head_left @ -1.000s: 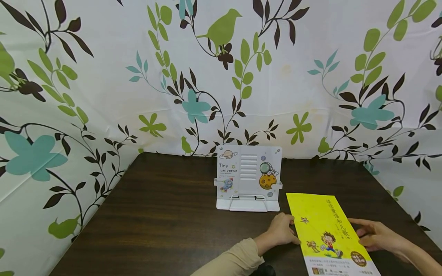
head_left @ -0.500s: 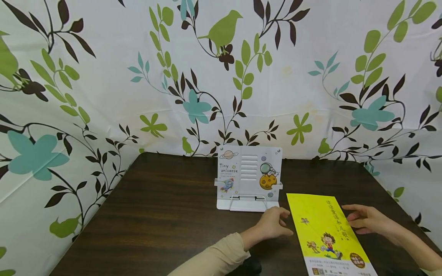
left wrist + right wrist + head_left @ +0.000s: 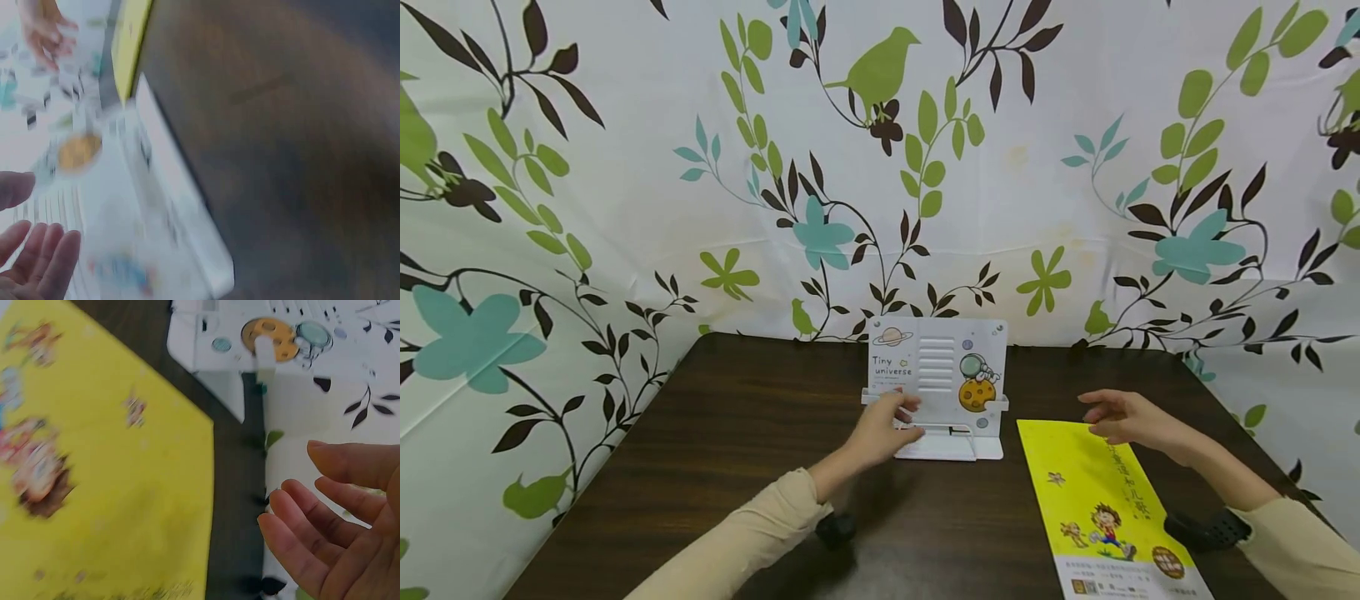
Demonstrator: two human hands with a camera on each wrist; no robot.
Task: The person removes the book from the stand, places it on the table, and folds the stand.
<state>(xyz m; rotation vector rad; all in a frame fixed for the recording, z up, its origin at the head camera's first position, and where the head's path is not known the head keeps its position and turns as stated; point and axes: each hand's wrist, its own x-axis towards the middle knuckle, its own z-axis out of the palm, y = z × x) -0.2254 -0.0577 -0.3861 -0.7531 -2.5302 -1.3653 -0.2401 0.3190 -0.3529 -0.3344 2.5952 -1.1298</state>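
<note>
A white book stand (image 3: 937,367) printed with "Tiny universe", a rocket and an astronaut stands upright at the back of the table. In front of its left side is my left hand (image 3: 880,429), fingers loosely bent and holding nothing; whether it touches the stand I cannot tell. The left wrist view shows the stand (image 3: 119,212) blurred, beside the hand (image 3: 40,250). A yellow book (image 3: 1075,492) with a cartoon child on its cover lies flat at the right. Over its far right corner hovers my right hand (image 3: 1138,421), thumb and fingers apart, with nothing between them.
The dark wooden table (image 3: 730,467) reaches back to a patterned cloth (image 3: 647,183) with leaves and birds, which hangs behind and to the left. Black bands with cameras (image 3: 1206,529) sit on the wrists.
Both hands have come off the yellow book. The left hand has moved left to the book stand, and the right hand has moved up and away. The book stays flat on the table.
</note>
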